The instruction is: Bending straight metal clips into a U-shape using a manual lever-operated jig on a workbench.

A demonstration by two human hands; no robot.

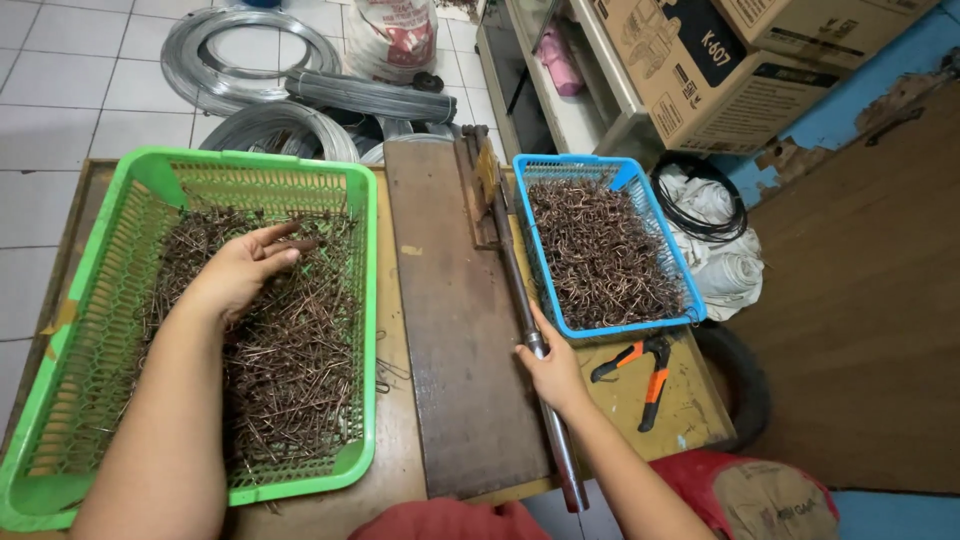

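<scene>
The left hand [238,272] hides the wire pieces [290,350] beneath its palm, the green basket [60,330] is cut off at the bottom edge, and the right hand [550,368] covers part of the metal lever [530,330].

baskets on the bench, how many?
2. Green basket on the left, left hand in its wire pieces; smaller blue basket on the right, beyond the right hand. None visibly hidden.
</scene>
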